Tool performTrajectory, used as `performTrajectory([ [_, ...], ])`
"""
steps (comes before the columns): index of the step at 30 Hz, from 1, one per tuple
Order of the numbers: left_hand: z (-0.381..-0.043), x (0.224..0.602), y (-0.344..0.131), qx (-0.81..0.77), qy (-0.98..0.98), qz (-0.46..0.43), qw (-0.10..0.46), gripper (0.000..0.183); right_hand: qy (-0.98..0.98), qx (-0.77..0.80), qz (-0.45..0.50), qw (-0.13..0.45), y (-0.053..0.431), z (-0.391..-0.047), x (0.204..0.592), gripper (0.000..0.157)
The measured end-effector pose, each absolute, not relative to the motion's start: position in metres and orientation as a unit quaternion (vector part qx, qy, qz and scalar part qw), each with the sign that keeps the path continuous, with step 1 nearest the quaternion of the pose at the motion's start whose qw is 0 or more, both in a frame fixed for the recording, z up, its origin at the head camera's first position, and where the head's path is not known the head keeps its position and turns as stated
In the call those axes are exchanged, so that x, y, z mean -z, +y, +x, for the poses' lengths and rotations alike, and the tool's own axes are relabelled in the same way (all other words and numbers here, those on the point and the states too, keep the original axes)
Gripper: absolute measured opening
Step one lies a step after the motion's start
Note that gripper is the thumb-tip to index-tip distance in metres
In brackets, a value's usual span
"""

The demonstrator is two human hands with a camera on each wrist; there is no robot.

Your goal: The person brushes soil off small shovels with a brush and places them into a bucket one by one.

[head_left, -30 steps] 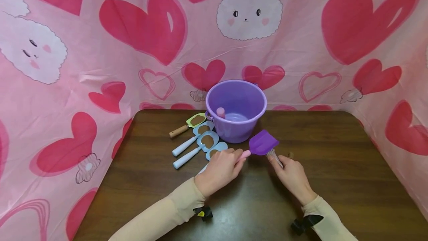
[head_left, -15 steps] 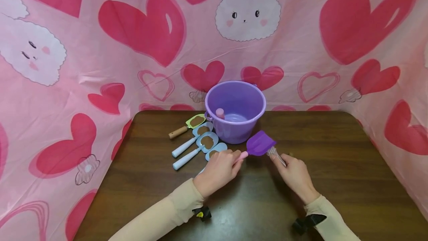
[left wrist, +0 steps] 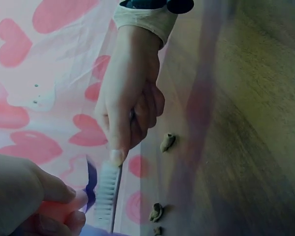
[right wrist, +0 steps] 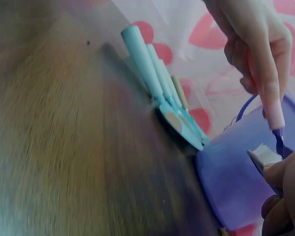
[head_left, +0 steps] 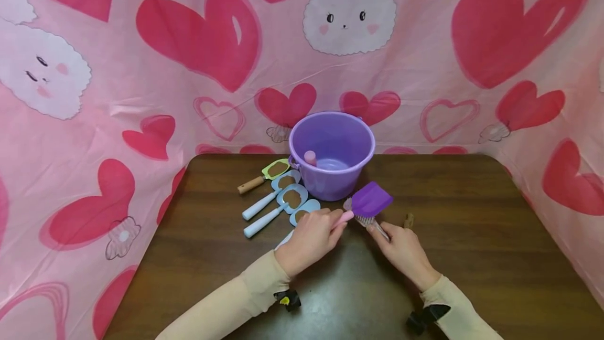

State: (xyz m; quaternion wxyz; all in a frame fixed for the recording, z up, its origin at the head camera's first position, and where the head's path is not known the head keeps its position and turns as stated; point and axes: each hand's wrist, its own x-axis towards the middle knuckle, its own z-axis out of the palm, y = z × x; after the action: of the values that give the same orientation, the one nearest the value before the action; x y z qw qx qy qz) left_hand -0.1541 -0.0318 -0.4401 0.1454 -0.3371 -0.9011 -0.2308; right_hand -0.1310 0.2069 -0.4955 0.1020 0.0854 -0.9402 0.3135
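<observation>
My left hand (head_left: 309, 237) grips the pink handle of a small purple shovel (head_left: 373, 199), its blade tilted up in front of the bucket. The right hand (head_left: 406, 251) holds a brush (head_left: 365, 220) with pale bristles, thumb along its handle. In the head view the bristles lie along the blade's near edge, and part of the brush head is hidden behind the blade. The left wrist view shows the brush (left wrist: 107, 191) beside the shovel's neck, above the table. Small brown lumps (left wrist: 167, 141) lie on the table beneath; one brown lump (head_left: 408, 220) shows just beyond the right hand.
A purple bucket (head_left: 332, 185) with a pink handle end (head_left: 310, 158) inside stands at the back. Left of it lie several blue shovels (head_left: 262, 223) with brown patches on their blades and a green shovel (head_left: 252, 185) with a wooden handle. A heart-print cloth hangs behind.
My right hand has moved the brush left along the shovel's edge, so its head now shows on the blade's left side too. The left hand and shovel have shifted only slightly.
</observation>
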Motion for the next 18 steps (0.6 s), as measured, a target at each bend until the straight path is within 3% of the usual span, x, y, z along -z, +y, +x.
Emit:
performTrajectory([
  [18,-0.153,0.443,-0.041,0.225,-0.903,-0.343,0.124,0.016,-0.939,-0.322,0.01,0.123,0.232,-0.139,0.494,0.047],
])
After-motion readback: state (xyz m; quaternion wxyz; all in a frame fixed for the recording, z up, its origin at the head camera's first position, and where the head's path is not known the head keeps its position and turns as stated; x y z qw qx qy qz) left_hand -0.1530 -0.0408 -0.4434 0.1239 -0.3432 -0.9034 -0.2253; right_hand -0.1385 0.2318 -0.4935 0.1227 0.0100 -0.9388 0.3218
